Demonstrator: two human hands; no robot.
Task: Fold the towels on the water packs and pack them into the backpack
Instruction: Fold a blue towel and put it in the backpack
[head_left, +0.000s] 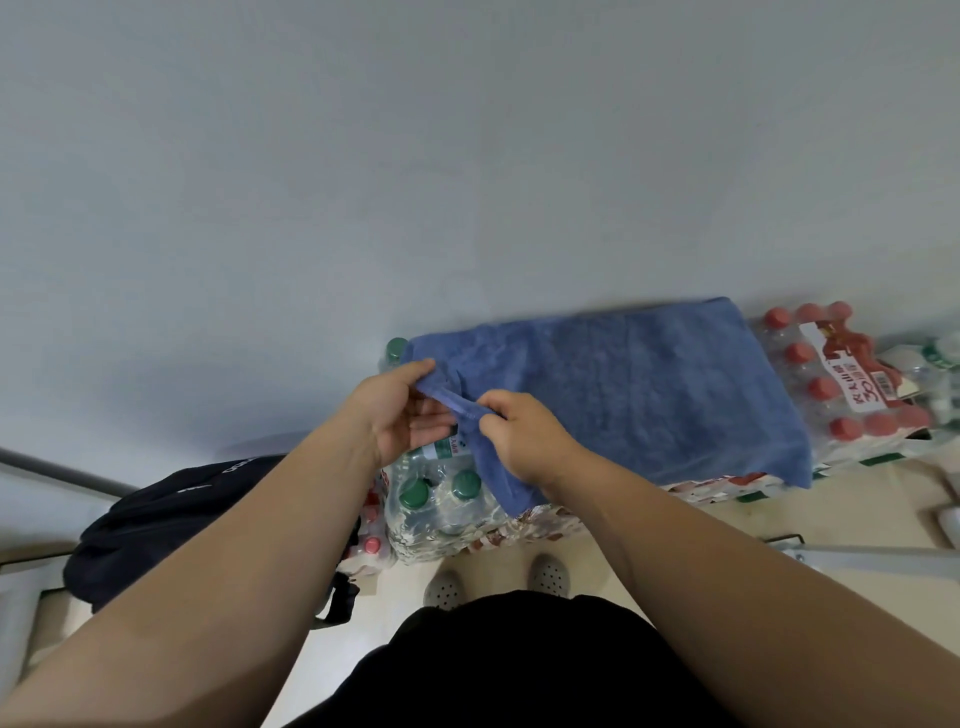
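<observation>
Standing over the water packs (441, 501) stacked against a pale wall (467, 156), you work the near left corner of a blue towel (623, 395) between both hands.

At far left, the dark backpack (156, 525) slumps on the floor (883, 499) just beside the packs, within easy reach for the packing to come. Whether its mouth is open cannot be told from this angle.

Your left hand (400, 410) holds the towel's corner, thumb on top and fingers beneath, lifting it just clear of the green bottle caps below. Your right hand (524, 436), just beside it, pinches the same hem with curled fingers, knuckles up, so a short run of edge stretches between the two grips. That pairing looks like a way of finding and squaring the corner before a first fold.

The towel itself lies spread across the tops of the packs, its far edge along the wall and its near left part draping off the front. The level rows of caps appear to serve as a makeshift bench for the folding.

To the right, a red-capped water pack (841, 384) sits uncovered just beside the towel's right edge, with more bottles beyond it. Only one towel is plainly in view.

The job appears to be at its start, with no fold made and nothing visibly packed in the backpack.
</observation>
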